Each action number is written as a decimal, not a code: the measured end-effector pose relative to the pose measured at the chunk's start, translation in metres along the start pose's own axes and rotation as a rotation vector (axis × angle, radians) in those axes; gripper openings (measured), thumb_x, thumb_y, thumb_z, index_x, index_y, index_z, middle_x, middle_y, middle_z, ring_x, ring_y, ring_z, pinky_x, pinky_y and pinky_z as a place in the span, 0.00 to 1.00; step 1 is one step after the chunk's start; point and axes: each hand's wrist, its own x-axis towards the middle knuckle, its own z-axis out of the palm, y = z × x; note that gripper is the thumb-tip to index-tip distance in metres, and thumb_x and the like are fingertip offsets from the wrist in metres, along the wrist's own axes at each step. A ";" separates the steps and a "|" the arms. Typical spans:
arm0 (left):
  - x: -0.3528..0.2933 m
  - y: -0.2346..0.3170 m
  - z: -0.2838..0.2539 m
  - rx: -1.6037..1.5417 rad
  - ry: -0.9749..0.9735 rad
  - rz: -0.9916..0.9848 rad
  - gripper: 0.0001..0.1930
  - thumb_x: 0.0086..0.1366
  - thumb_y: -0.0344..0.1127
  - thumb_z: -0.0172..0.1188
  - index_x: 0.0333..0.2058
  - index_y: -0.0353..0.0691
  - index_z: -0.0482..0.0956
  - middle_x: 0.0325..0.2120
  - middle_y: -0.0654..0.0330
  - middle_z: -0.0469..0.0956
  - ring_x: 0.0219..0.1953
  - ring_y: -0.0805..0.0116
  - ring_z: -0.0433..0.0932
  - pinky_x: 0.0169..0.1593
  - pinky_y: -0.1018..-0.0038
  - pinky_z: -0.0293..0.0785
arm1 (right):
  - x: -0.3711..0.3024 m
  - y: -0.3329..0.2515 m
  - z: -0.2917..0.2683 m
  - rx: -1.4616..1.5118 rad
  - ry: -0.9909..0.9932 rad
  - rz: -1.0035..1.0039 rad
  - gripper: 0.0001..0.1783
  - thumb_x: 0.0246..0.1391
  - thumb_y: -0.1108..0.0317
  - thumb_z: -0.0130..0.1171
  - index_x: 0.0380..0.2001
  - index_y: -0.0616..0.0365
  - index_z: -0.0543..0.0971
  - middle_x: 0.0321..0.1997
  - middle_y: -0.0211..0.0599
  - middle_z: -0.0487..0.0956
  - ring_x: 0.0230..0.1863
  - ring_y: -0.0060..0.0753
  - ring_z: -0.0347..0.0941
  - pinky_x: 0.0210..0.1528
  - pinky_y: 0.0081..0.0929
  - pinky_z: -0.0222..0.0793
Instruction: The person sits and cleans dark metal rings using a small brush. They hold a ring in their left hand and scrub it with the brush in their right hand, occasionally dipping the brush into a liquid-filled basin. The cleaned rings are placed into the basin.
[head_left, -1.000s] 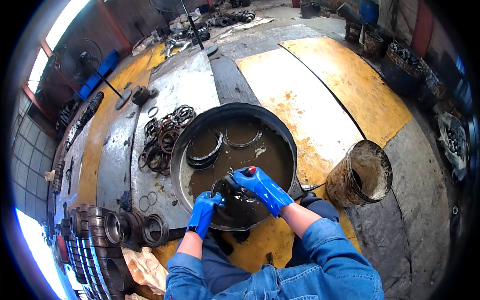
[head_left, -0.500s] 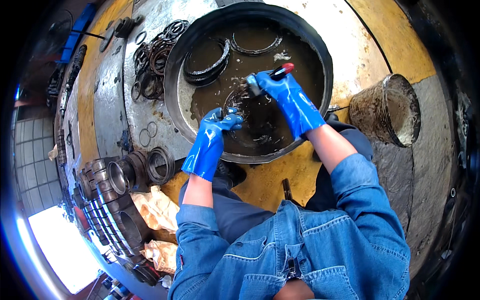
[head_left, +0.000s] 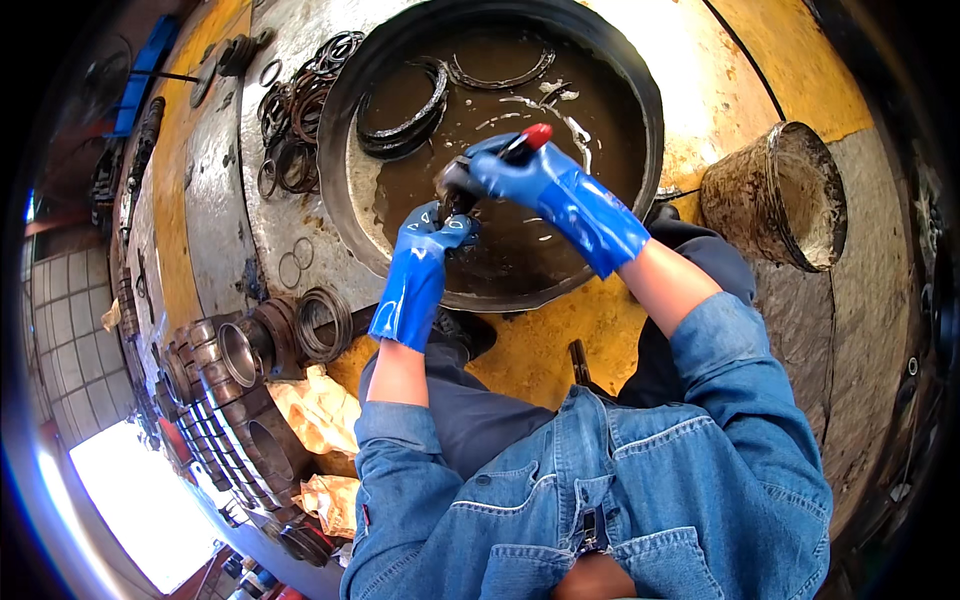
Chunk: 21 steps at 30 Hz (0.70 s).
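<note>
My right hand (head_left: 525, 185), in a blue rubber glove, is closed round a brush (head_left: 538, 133) whose black handle ends in a red tip. The brush head, held low, meets the fingers of my left hand (head_left: 428, 240), also gloved in blue. That left hand is closed on what looks like a dark ring, mostly hidden by the brush and gloves. Both hands are over a wide round metal basin (head_left: 652, 120) of murky brown liquid. Several dark rings (head_left: 408, 140) are stacked at its far left, and another ring (head_left: 500, 84) lies along the far side.
A heap of dark rings (head_left: 300, 125) lies on the floor left of the basin. Nearer stand several metal cylindrical parts (head_left: 250, 350), coiled rings (head_left: 325, 325) and crumpled brown paper (head_left: 315, 410). A dirty bucket (head_left: 740, 195) lies tipped at the right.
My right hand has moved left with the brush, bringing its head to my left hand. White foam streaks have appeared on the liquid. The whole view has shifted slightly.
</note>
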 end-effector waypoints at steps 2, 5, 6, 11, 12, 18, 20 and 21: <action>-0.002 -0.002 0.006 -0.084 0.039 -0.014 0.14 0.69 0.28 0.68 0.51 0.29 0.81 0.39 0.55 0.87 0.37 0.68 0.86 0.45 0.73 0.84 | 0.011 0.018 -0.013 -0.254 0.132 0.158 0.17 0.69 0.56 0.57 0.32 0.57 0.85 0.26 0.27 0.78 0.30 0.19 0.70 0.37 0.25 0.69; 0.003 0.001 0.012 -0.082 0.058 0.015 0.15 0.69 0.25 0.68 0.52 0.28 0.80 0.38 0.54 0.87 0.38 0.66 0.87 0.46 0.72 0.85 | 0.020 0.057 -0.027 -0.133 0.364 0.387 0.18 0.64 0.55 0.59 0.27 0.57 0.81 0.27 0.35 0.81 0.38 0.30 0.85 0.42 0.31 0.77; 0.006 0.001 0.008 -0.048 0.064 0.028 0.15 0.69 0.25 0.68 0.52 0.28 0.80 0.38 0.53 0.87 0.38 0.65 0.87 0.46 0.71 0.86 | 0.022 0.071 -0.027 -0.251 0.477 0.474 0.17 0.62 0.54 0.59 0.28 0.57 0.82 0.27 0.34 0.82 0.38 0.30 0.86 0.41 0.30 0.77; 0.016 -0.009 0.003 -0.158 0.091 0.003 0.15 0.71 0.28 0.67 0.53 0.29 0.80 0.41 0.49 0.86 0.41 0.61 0.87 0.47 0.68 0.86 | 0.031 0.091 -0.023 -0.122 0.382 0.267 0.16 0.60 0.54 0.62 0.27 0.56 0.81 0.24 0.27 0.78 0.32 0.19 0.77 0.37 0.26 0.72; 0.016 -0.011 0.003 -0.182 0.101 -0.018 0.15 0.71 0.29 0.67 0.53 0.29 0.80 0.41 0.49 0.86 0.40 0.60 0.87 0.46 0.67 0.86 | 0.034 0.081 -0.021 -0.031 0.291 0.202 0.16 0.60 0.54 0.62 0.27 0.56 0.81 0.24 0.25 0.77 0.31 0.17 0.75 0.36 0.26 0.71; 0.024 -0.013 -0.001 -0.427 0.099 -0.104 0.22 0.78 0.49 0.61 0.55 0.33 0.81 0.41 0.50 0.86 0.37 0.58 0.86 0.43 0.63 0.86 | 0.015 0.063 0.014 0.437 0.147 0.116 0.17 0.63 0.56 0.68 0.47 0.57 0.89 0.41 0.29 0.88 0.43 0.20 0.80 0.51 0.25 0.76; 0.033 -0.014 -0.001 -0.486 0.139 -0.185 0.27 0.80 0.57 0.54 0.55 0.37 0.83 0.42 0.52 0.87 0.37 0.58 0.86 0.44 0.60 0.87 | 0.015 0.071 0.020 0.288 0.101 0.177 0.18 0.63 0.55 0.68 0.47 0.58 0.89 0.41 0.28 0.88 0.43 0.20 0.80 0.52 0.25 0.76; 0.035 -0.015 -0.002 -0.459 0.174 -0.206 0.27 0.80 0.58 0.54 0.54 0.38 0.83 0.42 0.53 0.87 0.38 0.58 0.86 0.45 0.59 0.87 | 0.013 0.075 0.022 0.232 0.088 0.120 0.18 0.63 0.55 0.67 0.47 0.57 0.89 0.42 0.32 0.89 0.43 0.23 0.82 0.53 0.26 0.78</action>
